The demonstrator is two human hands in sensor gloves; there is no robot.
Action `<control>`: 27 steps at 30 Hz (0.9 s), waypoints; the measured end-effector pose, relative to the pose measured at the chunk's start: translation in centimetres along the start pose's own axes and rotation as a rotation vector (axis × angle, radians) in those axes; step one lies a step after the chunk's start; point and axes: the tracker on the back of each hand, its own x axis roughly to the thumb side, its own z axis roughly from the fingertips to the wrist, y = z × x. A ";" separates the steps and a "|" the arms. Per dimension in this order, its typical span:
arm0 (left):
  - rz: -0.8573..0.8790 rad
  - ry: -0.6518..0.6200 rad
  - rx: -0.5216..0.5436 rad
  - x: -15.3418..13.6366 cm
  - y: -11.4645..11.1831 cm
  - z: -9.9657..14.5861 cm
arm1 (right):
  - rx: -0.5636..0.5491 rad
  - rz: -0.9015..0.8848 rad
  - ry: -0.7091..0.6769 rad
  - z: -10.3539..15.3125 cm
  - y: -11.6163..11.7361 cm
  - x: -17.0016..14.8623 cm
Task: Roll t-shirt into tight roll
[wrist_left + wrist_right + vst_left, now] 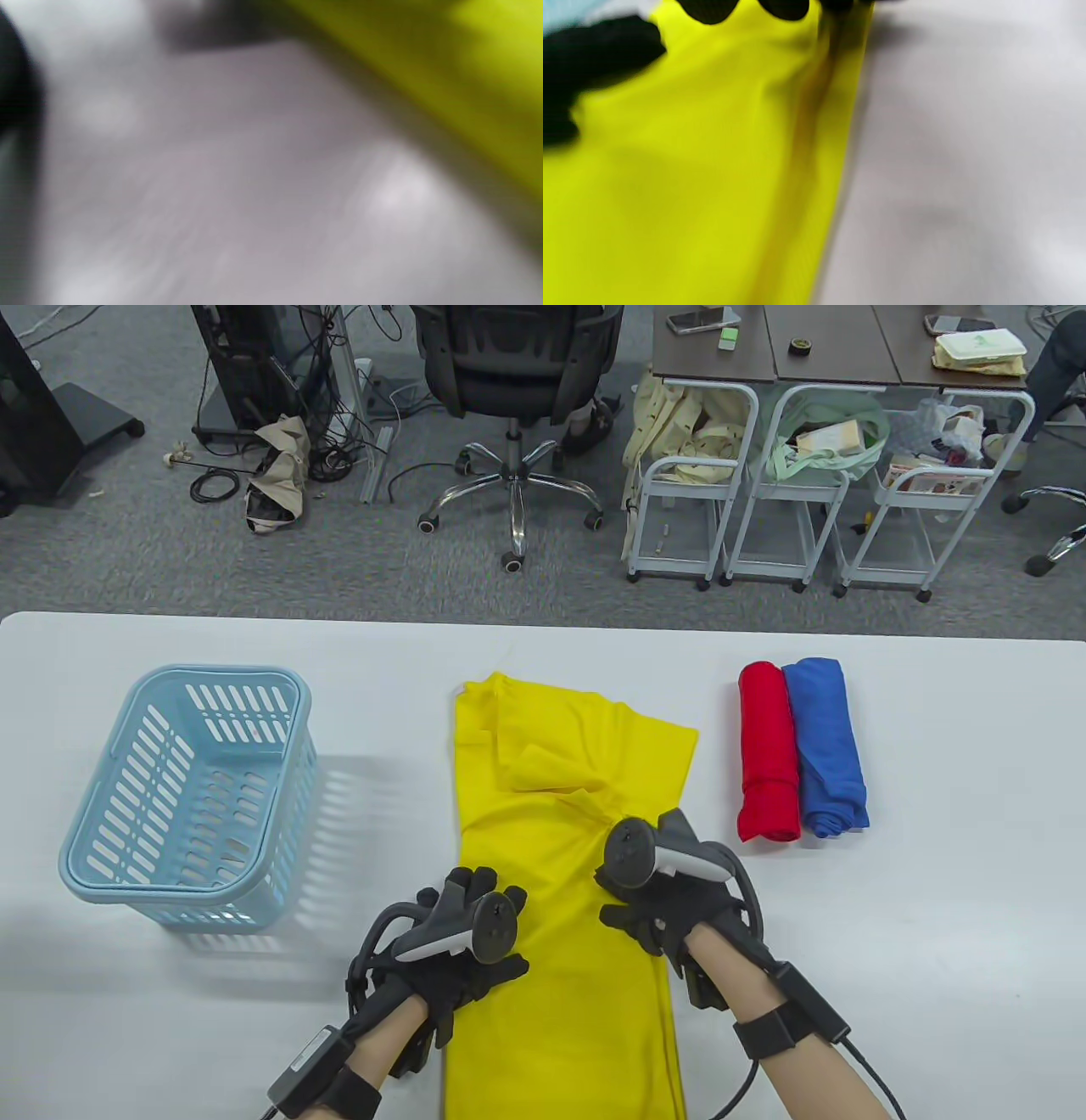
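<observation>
A yellow t-shirt (551,831) lies on the white table (933,942), folded lengthwise into a long strip, with a sleeve flap folded over near its far end. My left hand (475,916) rests at the strip's left edge with its fingers stretched forward. My right hand (653,891) lies on the strip's right side, fingers mostly hidden under the tracker. In the right wrist view, gloved fingertips (708,8) hang just over the yellow fabric (691,169) near its right edge. The left wrist view is blurred, showing only table and yellow cloth (488,63).
A red roll (768,755) and a blue roll (827,746) lie side by side on the table, right of the shirt. A light blue slatted basket (212,674) stands at the left. An office chair and carts stand on the floor beyond the table's far edge.
</observation>
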 end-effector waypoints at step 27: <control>0.014 -0.056 -0.053 -0.1 -0.7 -0.1 | -0.123 -0.027 0.125 -7.7 -5.6 0.5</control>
